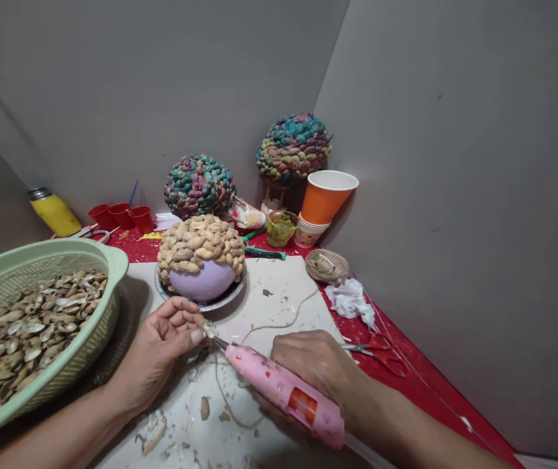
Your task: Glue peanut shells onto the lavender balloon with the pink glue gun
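Observation:
My right hand is wrapped round a pink hot glue gun, whose metal nozzle points up and left. At the nozzle's tip, my left hand pinches a small pale piece, apparently a peanut shell, between thumb and fingers. Just beyond that hand sits a lilac balloon covered over its top and sides with peanut shells. A bare lilac patch faces me. The balloon rests in a shallow dish.
At left stands a green basket of peanut shells. Behind are coloured shell-covered balls, red cups, a yellow bottle and an orange cup. Twine, tissue and scissors lie at right.

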Demonstrator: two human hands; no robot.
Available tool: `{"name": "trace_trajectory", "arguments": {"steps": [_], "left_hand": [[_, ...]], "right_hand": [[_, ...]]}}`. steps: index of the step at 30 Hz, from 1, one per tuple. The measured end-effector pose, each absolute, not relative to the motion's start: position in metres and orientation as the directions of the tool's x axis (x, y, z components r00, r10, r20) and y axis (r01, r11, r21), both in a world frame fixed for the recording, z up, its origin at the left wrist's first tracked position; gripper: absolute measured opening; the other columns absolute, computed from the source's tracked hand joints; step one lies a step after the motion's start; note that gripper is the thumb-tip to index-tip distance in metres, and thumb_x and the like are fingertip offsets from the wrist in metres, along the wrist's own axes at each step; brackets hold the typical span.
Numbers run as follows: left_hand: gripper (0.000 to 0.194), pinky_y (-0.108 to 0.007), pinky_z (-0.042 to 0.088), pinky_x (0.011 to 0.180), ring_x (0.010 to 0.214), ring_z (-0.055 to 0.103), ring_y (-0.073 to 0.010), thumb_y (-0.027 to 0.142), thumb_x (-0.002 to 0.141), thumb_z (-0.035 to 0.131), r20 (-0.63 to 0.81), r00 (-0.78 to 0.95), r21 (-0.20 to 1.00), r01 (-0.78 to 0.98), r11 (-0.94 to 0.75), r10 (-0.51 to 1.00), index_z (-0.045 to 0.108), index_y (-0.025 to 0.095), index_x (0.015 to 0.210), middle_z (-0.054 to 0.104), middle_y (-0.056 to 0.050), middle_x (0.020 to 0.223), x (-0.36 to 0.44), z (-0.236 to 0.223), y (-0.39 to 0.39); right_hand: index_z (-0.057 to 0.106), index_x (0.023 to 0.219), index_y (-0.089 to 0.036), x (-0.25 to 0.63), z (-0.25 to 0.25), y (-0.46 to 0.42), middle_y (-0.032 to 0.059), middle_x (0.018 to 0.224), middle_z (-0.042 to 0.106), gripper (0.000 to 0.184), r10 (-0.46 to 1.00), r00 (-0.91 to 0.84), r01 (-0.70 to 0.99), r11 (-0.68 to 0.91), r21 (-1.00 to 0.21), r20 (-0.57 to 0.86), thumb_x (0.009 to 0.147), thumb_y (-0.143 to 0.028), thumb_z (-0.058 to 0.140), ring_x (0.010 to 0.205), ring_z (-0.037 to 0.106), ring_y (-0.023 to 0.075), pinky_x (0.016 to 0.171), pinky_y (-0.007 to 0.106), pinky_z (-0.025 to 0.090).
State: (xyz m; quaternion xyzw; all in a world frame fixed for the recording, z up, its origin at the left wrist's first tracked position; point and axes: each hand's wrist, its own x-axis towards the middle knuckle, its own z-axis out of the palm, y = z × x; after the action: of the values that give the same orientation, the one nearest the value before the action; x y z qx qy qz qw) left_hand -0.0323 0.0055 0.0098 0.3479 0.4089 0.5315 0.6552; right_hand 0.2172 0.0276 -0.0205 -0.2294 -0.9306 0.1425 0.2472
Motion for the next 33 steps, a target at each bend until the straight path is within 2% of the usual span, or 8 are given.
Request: {"name": "trace_trajectory", "arguments": {"steps": [15, 21, 33], "left_hand": [[0.032, -0.019, 0.049, 0.065, 0.067, 0.059, -0.008, 0.016, 0.071, 0.081, -0.166, 0.119, 0.891, -0.408, 0.2, 0.979, 0.058, 0.018, 0.093, 0.065, 0.001, 0.08, -0.033, 0.008, 0.006], [0.032, -0.019, 0.049, 0.065, 0.068, 0.058, -0.0075, 0.015, 0.071, 0.081, -0.166, 0.133, 0.892, -0.402, 0.206, 0.977, 0.058, 0.017, 0.093, 0.065, 0.001, 0.08, -0.033, 0.006, 0.005], [0.03, -0.017, 0.046, 0.065, 0.068, 0.056, -0.006, 0.016, 0.073, 0.08, -0.164, 0.16, 0.899, -0.382, 0.214, 0.973, 0.058, 0.017, 0.094, 0.064, 0.002, 0.081, -0.033, -0.002, 0.006]], "right_hand": [[0.041, 0.067, -0.021, 0.218, -0.023, 0.028, -0.0027, 0.061, 0.05, 0.02, 0.52, -0.776, 0.386, 0.839, -0.383, 0.358, 0.086, -0.025, 0.048, 0.051, 0.038, 0.0113, 0.05, 0.028, 0.022], [0.042, 0.067, -0.021, 0.218, -0.022, 0.027, -0.003, 0.06, 0.049, 0.023, 0.508, -0.776, 0.377, 0.849, -0.37, 0.375, 0.086, -0.031, 0.05, 0.05, 0.037, 0.011, 0.05, 0.027, 0.022], [0.04, 0.068, -0.021, 0.217, -0.022, 0.028, -0.0032, 0.061, 0.049, 0.021, 0.5, -0.777, 0.348, 0.847, -0.401, 0.382, 0.085, -0.029, 0.05, 0.051, 0.036, 0.0108, 0.05, 0.027, 0.022]]}}
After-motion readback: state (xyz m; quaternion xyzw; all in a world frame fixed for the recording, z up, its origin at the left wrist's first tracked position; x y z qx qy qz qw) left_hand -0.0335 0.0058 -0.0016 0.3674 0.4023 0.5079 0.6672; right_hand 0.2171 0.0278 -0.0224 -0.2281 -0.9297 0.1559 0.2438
